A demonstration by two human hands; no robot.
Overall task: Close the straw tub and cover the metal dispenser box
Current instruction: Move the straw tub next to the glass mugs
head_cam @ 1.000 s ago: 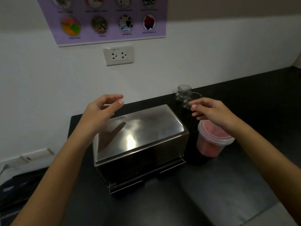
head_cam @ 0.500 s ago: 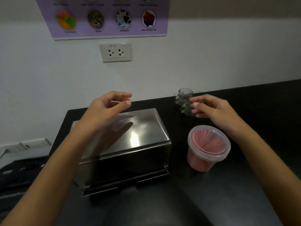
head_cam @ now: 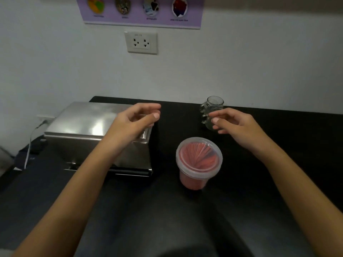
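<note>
A clear plastic tub of red straws (head_cam: 199,162) stands on the black counter (head_cam: 278,164) with its clear lid on. To its left sits the shiny metal dispenser box (head_cam: 83,130), its cover down. My left hand (head_cam: 133,121) hovers over the box's right end, fingers curled and apart, holding nothing. My right hand (head_cam: 239,127) floats behind and to the right of the tub, also empty with fingers apart.
A small glass jar (head_cam: 211,110) stands behind my right fingertips near the wall. A wall socket (head_cam: 141,43) and a purple poster (head_cam: 143,10) are above. A white cable (head_cam: 30,138) and dark items lie left of the box.
The view has swung right, so the box and tub sit further left in frame. Both hands have kept hovering empty and drifted a little closer together above the counter.
</note>
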